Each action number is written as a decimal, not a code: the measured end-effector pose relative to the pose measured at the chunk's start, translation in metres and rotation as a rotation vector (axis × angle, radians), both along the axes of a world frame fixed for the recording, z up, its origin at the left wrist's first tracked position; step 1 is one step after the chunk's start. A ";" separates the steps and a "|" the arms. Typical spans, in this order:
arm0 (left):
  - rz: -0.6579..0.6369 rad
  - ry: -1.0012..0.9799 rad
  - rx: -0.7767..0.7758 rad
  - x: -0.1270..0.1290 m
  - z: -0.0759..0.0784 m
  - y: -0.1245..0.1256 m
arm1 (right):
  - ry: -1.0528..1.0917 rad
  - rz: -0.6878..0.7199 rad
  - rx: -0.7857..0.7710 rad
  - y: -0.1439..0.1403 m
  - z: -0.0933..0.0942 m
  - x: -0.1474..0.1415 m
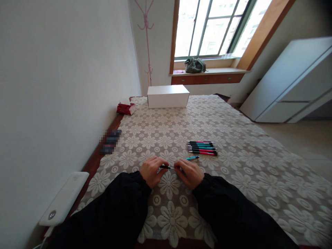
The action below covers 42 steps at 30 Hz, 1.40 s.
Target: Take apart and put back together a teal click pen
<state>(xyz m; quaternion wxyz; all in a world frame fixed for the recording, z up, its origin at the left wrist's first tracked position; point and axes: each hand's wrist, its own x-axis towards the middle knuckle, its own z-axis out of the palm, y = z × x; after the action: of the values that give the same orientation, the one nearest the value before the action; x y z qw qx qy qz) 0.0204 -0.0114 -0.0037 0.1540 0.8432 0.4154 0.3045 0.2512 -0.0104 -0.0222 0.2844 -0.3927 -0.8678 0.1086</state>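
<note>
My left hand (153,172) is closed in a pinch around a short black pen part (164,167), held level just above the cloth. A thin pale piece runs from its right end to the fingertips of my right hand (188,172), which pinch it; whether it is a refill I cannot tell. Just beyond my right hand lies a teal pen barrel (192,157), partly hidden by the fingers. Farther off, several pens (202,148) in black with teal or red lie side by side in a stack of rows, their tips to the left.
A floral lace tablecloth (171,219) covers the table. A white box (167,97) stands at the far end, with a red tissue pack (126,108) to its left. Along the left edge are a blurred dark object (111,141) and a white device (64,197) with a cable.
</note>
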 end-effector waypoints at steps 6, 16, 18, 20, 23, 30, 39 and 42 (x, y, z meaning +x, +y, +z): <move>-0.001 -0.101 -0.047 0.001 -0.004 -0.002 | 0.028 0.026 -0.008 -0.004 0.001 -0.002; 0.073 -0.199 -0.119 0.002 -0.004 -0.004 | -0.051 0.062 0.128 0.005 0.010 0.010; 0.054 -0.215 -0.138 0.003 -0.005 -0.005 | -0.036 0.083 0.125 0.004 0.008 0.008; 0.034 -0.230 -0.159 0.003 -0.006 -0.005 | -0.019 0.100 0.112 0.002 0.005 0.006; 0.006 -0.253 -0.205 0.004 -0.006 -0.005 | 0.022 0.105 0.089 0.000 0.000 0.002; -0.054 -0.316 -0.297 0.004 -0.007 -0.004 | 0.056 0.064 -0.013 -0.005 -0.012 -0.003; -0.031 -0.172 -0.208 0.000 -0.007 0.000 | -0.050 0.067 -0.030 0.001 -0.008 -0.002; 0.003 -0.119 -0.153 -0.001 -0.008 0.002 | -0.097 0.041 0.052 0.007 0.003 0.008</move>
<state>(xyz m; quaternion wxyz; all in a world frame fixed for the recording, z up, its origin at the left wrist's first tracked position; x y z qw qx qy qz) 0.0189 -0.0092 -0.0116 0.2421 0.8088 0.4287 0.3217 0.2590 -0.0032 -0.0196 0.2498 -0.3719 -0.8910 0.0728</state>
